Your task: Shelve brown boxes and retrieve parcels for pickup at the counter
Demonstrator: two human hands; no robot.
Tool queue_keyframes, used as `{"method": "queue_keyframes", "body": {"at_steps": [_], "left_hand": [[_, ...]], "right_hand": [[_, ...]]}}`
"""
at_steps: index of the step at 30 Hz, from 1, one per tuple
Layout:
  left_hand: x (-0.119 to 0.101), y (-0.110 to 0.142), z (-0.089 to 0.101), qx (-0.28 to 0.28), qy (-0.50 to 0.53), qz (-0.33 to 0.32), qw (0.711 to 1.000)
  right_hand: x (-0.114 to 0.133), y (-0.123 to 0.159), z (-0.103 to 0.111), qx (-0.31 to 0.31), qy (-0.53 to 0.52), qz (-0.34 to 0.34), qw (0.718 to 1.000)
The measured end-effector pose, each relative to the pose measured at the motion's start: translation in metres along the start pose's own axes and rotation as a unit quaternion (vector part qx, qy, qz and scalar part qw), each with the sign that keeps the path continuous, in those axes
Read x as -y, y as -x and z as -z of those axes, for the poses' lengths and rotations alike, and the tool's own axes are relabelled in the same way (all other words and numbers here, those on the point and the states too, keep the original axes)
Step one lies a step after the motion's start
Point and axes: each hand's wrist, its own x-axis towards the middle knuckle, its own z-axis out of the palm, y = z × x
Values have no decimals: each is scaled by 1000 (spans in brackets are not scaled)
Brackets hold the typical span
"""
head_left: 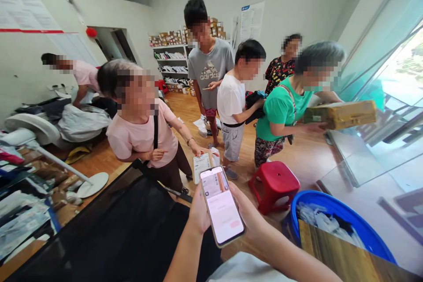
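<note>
A smartphone (224,216) with a lit screen is held upright between my two hands. My left hand (199,209) grips its left edge, and my right hand (248,209) wraps round its right edge. A camera picture fills the upper part of the screen; the lower part is pale with a small pink button, its text too small to read. Just beyond the phone's top lies a parcel with a white label (202,165), held by the hand (198,150) of a person in a pink shirt. Both of my hands' rear fingers are hidden behind the phone.
A black surface (109,229) spreads at the left. On the right stand a red stool (276,183) and a blue bin (370,238) holding plastic bags. Several people stand ahead; one in green carries a taped box (353,114). Shelves (170,46) with parcels line the back wall.
</note>
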Motion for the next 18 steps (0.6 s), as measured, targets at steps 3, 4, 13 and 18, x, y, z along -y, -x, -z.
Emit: {"method": "queue_keyframes", "body": {"at_steps": [3,4,13,18], "left_hand": [[-8,5,0,-8,-32,-32,999],[-10,5,0,-15,-67,-68,995],[-13,-26,0,-34,-335,-161,928],[4,-31,2,-40,-217,-117,968]], "right_hand": [[3,2,11,-24,30,34,999],[5,4,15,-35,49,40,997],[3,1,46,-42,129,93,986],[-1,3,61,-37,101,113,988]]}}
